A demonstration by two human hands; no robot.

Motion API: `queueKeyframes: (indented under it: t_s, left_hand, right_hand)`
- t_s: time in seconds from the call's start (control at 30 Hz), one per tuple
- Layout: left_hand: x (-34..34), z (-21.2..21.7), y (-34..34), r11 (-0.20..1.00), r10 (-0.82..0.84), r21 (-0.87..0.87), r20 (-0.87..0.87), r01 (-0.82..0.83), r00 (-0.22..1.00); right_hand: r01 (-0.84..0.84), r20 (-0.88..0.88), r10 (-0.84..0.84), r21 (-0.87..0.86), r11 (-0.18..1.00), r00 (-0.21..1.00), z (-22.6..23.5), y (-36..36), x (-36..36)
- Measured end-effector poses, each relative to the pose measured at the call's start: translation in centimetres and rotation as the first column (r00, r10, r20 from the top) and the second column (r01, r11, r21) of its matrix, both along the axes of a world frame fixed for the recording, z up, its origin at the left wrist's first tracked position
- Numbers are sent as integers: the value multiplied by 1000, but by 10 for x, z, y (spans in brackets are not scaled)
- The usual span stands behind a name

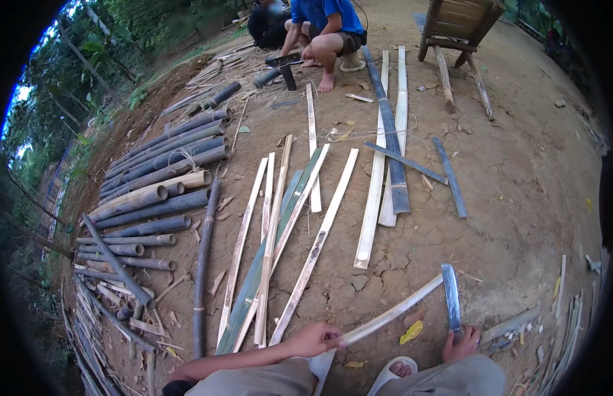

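My left hand [318, 338] is closed round one end of a pale split bamboo strip [392, 311], low in front of my knees. The strip slants up to the right, and its far end lies close beside the blade of a machete [451, 297]. In my right hand [461, 344], next to my right knee, is the machete's handle, mostly hidden by the fingers. Its broad blade points away from me, nearly upright in the picture. A pale piece [322, 366] shows below my left hand, between my legs.
Several split bamboo strips [320, 243] lie ahead on the dirt. Dark bamboo poles [164, 160] are piled at the left, with one long pole [202, 284] nearer. A person in blue [326, 23] squats at the far side with a blade. A bamboo chair [459, 30] stands far right.
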State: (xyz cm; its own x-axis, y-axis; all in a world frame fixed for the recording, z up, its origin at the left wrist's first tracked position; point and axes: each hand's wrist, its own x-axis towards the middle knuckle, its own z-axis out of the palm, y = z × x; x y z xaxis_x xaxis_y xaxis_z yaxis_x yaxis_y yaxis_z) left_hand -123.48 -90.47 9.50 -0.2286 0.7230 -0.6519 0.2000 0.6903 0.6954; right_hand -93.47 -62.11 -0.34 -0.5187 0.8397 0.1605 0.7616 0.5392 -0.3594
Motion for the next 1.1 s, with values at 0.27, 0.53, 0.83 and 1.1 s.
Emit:
queueKeyframes:
  t_s: [0.27, 0.53, 0.83, 1.1]
  left_hand:
    - [16, 24, -2, 915, 322, 97, 411, -392, 853]
    - [59, 8, 49, 967, -250, -38, 11, 251, 968]
    - [62, 60, 70, 956, -266, 156, 111, 247, 958]
    - [18, 90, 123, 952, -134, 285, 45, 116, 990]
  right_hand:
    - [-416, -507, -249, -844, 338, 825, 6, -28, -99]
    - [-652, -551, -554, -758, 19, 624, 30, -64, -109]
    - [-353, -554, -618, -832, 428, 557, 24, 33, -74]
    - [140, -312, -232, -290, 947, 921, -8, 160, -27]
